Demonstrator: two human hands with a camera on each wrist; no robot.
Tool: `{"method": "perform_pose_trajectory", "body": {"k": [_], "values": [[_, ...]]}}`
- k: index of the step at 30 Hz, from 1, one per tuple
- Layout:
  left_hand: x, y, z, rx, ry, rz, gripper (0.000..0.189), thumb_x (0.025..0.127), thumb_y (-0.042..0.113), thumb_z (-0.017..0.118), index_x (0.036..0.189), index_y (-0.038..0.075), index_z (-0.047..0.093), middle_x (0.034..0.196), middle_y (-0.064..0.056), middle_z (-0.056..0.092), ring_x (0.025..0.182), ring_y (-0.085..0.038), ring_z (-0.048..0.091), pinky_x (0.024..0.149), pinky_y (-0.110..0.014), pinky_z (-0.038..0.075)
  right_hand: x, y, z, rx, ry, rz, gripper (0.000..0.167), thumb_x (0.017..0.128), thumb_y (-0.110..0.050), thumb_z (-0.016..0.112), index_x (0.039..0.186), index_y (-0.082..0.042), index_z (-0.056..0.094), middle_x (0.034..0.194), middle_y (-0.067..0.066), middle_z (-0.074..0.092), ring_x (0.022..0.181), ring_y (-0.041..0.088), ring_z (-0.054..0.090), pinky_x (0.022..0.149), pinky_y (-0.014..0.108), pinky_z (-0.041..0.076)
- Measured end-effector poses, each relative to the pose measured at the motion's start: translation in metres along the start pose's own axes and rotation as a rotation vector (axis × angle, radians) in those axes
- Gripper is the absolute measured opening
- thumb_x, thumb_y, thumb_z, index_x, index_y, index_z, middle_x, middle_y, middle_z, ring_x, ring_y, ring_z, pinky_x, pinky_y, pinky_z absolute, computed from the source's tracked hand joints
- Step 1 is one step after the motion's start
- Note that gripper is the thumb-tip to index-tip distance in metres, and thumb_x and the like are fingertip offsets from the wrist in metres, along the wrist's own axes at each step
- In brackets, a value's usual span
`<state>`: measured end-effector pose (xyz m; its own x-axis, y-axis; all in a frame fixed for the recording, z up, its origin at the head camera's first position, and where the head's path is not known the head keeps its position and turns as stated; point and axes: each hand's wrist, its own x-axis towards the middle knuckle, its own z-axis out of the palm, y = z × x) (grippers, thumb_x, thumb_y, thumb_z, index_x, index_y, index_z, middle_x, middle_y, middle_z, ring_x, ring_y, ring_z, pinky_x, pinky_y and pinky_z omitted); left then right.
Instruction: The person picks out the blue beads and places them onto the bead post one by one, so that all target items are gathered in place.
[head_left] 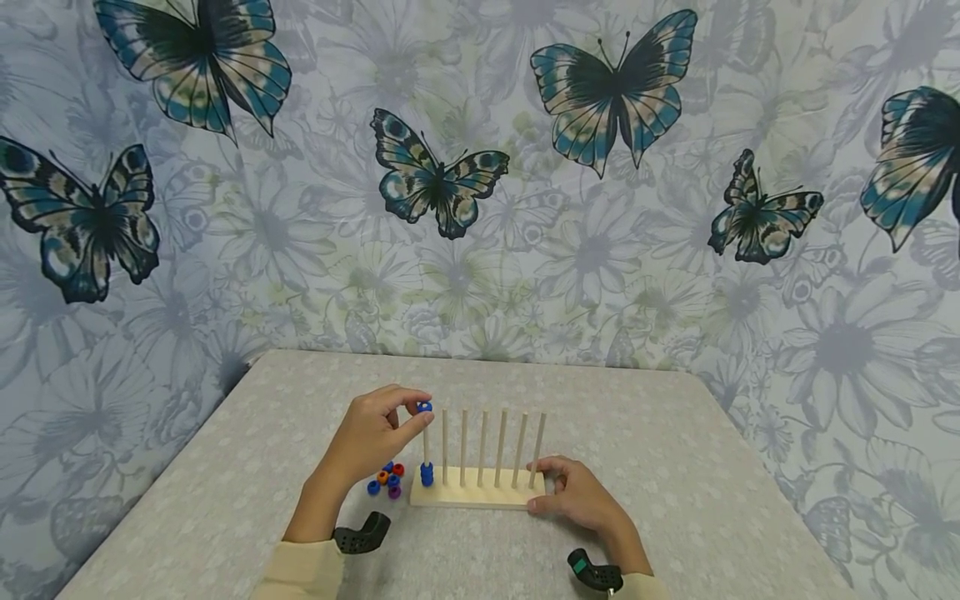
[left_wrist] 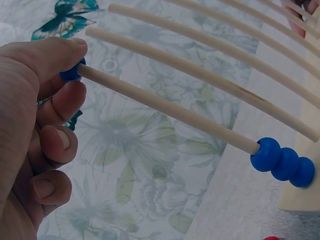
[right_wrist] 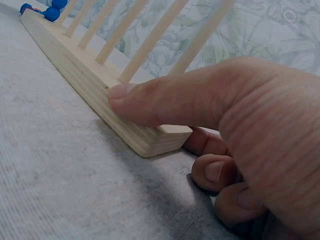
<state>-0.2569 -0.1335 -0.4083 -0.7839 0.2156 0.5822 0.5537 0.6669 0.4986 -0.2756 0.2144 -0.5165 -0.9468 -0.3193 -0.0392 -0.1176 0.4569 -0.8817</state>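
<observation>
"Cream sleeves lay nearest the head camera, with a black wrist mount by each cuff. What did your left hand have?"

"Its thumb and index finger pinched a blue bead at the very top of the leftmost wooden rod. Three blue beads sat stacked at the foot of that same rod."

"And your right hand?"

"I gripped the right end of the wooden base with it, thumb on the near edge, index finger at the far side. Seven rods rose from that base in a row, and it rested on the table."

"Where were the loose beads?"

"Clustered just left of the base: blue, red, orange and purple."
</observation>
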Motion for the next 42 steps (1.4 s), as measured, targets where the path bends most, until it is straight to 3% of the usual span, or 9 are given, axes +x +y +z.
{"method": "perform_pose_trajectory", "body": {"k": [6,11,19,24,33,42], "values": [[-0.001,0.0,-0.002,0.007,-0.004,0.006,0.023,0.09,0.032,0.076,0.112,0.026,0.074,0.089,0.016,0.066,0.055,-0.003,0.044,0.05,-0.022,0.041,0.0,0.001,0.002,0.015,-0.005,0.015,0.058,0.068,-0.018,0.092,0.121,-0.013,0.07,0.08,0.005,0.053,0.063,0.013,0.038,0.052,0.024,0.032],[-0.002,0.001,-0.004,-0.006,-0.012,-0.001,0.023,0.09,0.032,0.077,0.113,0.027,0.074,0.091,0.015,0.067,0.053,-0.003,0.044,0.049,-0.022,0.041,0.001,0.001,0.001,-0.004,-0.019,0.009,0.058,0.067,-0.024,0.093,0.12,-0.014,0.071,0.077,0.002,0.05,0.062,0.013,0.038,0.051,0.023,0.033],[-0.001,0.003,-0.005,0.005,-0.011,-0.01,0.022,0.091,0.036,0.074,0.112,0.028,0.074,0.094,0.014,0.067,0.055,-0.003,0.045,0.051,-0.022,0.042,0.001,0.0,0.0,-0.018,-0.003,0.008,0.058,0.067,-0.024,0.093,0.12,-0.014,0.071,0.098,0.003,0.067,0.064,0.012,0.04,0.053,0.023,0.034],[-0.002,0.003,-0.006,0.006,0.002,-0.015,0.021,0.091,0.035,0.075,0.111,0.028,0.074,0.093,0.014,0.068,0.055,-0.003,0.045,0.051,-0.022,0.042,0.002,0.0,0.001,-0.013,-0.011,-0.002,0.058,0.067,-0.023,0.093,0.12,-0.013,0.071,0.083,0.007,0.058,0.063,0.012,0.039,0.052,0.023,0.033],[-0.006,0.002,-0.01,-0.027,0.017,-0.014,0.021,0.092,0.036,0.073,0.112,0.03,0.073,0.097,0.013,0.067,0.052,-0.003,0.043,0.05,-0.023,0.041,0.002,0.002,0.002,-0.042,-0.024,-0.008,0.058,0.067,-0.027,0.092,0.12,-0.014,0.071,0.078,0.0,0.053,0.062,0.011,0.039,0.051,0.022,0.033],[-0.007,0.0,-0.015,-0.057,0.061,0.014,0.018,0.092,0.032,0.074,0.11,0.029,0.073,0.106,0.009,0.069,0.049,-0.004,0.04,0.047,-0.022,0.04,0.0,0.0,0.0,0.008,-0.029,-0.02,0.058,0.07,-0.021,0.091,0.123,-0.009,0.07,0.104,0.008,0.07,0.06,0.009,0.038,0.051,0.022,0.033]]}}
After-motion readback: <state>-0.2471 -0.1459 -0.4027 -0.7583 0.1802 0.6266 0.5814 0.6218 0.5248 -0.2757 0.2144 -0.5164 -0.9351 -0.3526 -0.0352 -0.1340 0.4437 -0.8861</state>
